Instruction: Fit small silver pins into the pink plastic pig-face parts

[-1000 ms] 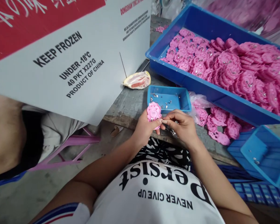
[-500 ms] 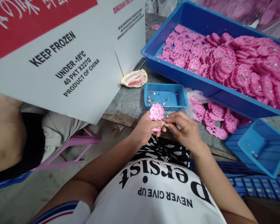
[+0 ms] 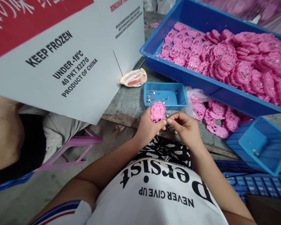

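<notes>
My left hand (image 3: 149,125) is closed around a pink plastic piece (image 3: 158,111) with a scalloped edge, held upright above the table's front edge. My right hand (image 3: 186,126) is closed in a pinch beside the piece's lower right corner, close to my left thumb. Whatever sits between the right fingertips is too small to make out. Several tiny silvery metal parts (image 3: 172,128) lie on the table edge just under the right fingers. Behind the pink piece stands a small blue tray (image 3: 165,106) with more metal bits in it.
A large blue bin (image 3: 201,81) full of pink pieces takes up the back right. Loose pink pieces (image 3: 221,118) and a tilted blue box (image 3: 239,143) lie at right. A fruit wedge (image 3: 134,78) sits by a white carton (image 3: 84,78). Another person's arm (image 3: 4,134) shows at left.
The pink piece is tipped slightly and sits a little higher. My right fingers have drawn a bit away from it, uncovering more metal parts on the table edge.
</notes>
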A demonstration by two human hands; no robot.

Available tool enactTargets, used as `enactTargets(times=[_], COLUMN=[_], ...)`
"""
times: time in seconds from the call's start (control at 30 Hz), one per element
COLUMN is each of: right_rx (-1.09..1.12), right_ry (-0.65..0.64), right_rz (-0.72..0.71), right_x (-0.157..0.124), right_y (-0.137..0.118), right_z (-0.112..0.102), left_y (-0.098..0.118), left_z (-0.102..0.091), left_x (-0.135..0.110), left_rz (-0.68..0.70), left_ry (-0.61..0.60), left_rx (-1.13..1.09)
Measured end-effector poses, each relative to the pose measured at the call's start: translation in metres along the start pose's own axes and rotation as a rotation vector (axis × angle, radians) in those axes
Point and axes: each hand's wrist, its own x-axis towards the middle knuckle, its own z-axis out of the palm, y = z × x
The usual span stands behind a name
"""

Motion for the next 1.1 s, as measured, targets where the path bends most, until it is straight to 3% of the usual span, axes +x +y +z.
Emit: enactTargets(times=[0.2, 0.3, 0.4, 0.5, 0.6, 0.87, 1.1], right_rx=[-0.202, -0.262, -0.216, -0.038, 0.184, 0.184, 0.274], right_ry=[-0.087, -0.161, -0.098, 0.038, 0.07, 0.218, 0.187], right_rz=[-0.362, -0.417, -0.356, -0.172, 0.004, 0.002, 0.029], right_x=[-0.001, 0.0, 0.001, 0.001, 0.002, 0.003, 0.004], right_y=[0.002, 0.001, -0.002, -0.003, -0.001, 0.006, 0.005], right_z=[-0.01, -0.015, -0.017, -0.014, -0.008, 0.005, 0.01], left_y=[0.0, 0.0, 0.0, 0.001, 0.001, -0.001, 0.0], left_z=[-0.004, -0.007, -0.007, -0.005, -0.003, 0.001, 0.006], left_x=[0.003, 0.003, 0.003, 0.004, 0.003, -0.002, -0.004], left_rz=[-0.155, -0.225, -0.213, -0.18, -0.178, -0.111, -0.128], left_ry=[-0.123, -0.208, -0.256, -0.261, -0.274, -0.35, -0.342], left_rx=[-0.143, -0.171, -0.257, -0.398, -0.491, -0.627, -0.617])
